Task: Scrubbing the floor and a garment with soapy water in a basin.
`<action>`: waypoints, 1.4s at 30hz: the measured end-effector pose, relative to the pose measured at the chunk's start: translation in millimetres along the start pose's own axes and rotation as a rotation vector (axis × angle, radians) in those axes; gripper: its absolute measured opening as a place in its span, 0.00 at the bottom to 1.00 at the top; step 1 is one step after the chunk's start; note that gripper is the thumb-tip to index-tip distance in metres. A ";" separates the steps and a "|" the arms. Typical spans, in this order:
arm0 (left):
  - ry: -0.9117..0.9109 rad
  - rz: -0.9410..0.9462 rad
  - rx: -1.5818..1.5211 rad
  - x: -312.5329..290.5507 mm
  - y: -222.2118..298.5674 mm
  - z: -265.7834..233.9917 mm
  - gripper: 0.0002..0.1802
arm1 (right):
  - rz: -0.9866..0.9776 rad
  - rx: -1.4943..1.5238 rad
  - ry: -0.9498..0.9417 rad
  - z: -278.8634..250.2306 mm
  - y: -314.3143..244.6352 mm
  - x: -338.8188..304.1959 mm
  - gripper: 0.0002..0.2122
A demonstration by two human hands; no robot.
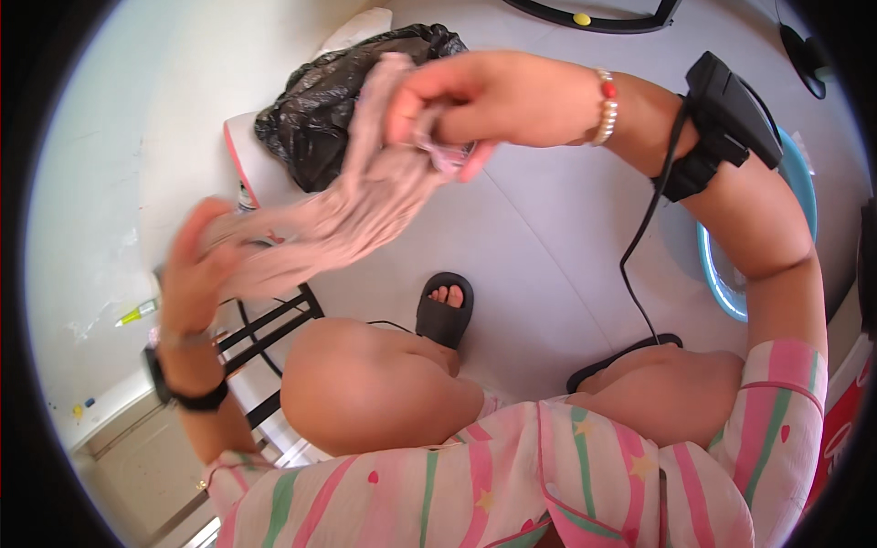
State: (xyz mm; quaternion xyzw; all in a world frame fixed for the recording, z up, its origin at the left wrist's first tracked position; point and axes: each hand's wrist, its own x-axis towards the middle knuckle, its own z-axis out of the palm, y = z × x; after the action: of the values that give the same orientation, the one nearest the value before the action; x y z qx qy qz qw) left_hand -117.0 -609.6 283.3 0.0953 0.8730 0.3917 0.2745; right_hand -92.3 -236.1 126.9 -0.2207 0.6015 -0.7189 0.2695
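A crumpled dusty-pink cloth garment (343, 219) stretches through the air between my two hands; its exact kind cannot be made out. The fingers of my left hand (196, 265), smeared by motion, are closed on its lower left end. Higher up and to the right, my right hand (498, 105) pinches the other end, where a lighter pink edge shows under the fingers. Behind the cloth lies a black plastic bag (306, 119), partly covered by it.
A light blue basin (804, 183) stands on the floor at the right, partly behind my right arm. A black metal frame (265, 338) is beside my left knee. A yellow-green tube (137, 313) lies at the left. A black cable (630, 247) hangs from my right forearm.
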 end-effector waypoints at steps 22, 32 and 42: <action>-0.122 -0.258 -0.233 110.5 -266.5 205.0 0.28 | 0.707 -0.410 0.733 -88.5 141.4 -83.9 0.20; -0.101 -0.021 0.399 135.9 -265.8 257.0 0.15 | 0.493 -1.368 0.355 -46.7 221.2 -85.4 0.23; -0.088 0.789 0.660 192.4 -195.7 291.3 0.28 | 0.437 -1.511 0.256 -29.4 248.7 -81.8 0.22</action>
State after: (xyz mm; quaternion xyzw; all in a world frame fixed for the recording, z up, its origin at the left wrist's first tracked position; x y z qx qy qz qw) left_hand -105.9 -484.3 -96.6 0.5153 0.8353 0.1647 0.0977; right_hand -18.9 -193.4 -122.5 -0.1364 0.9822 -0.0672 0.1107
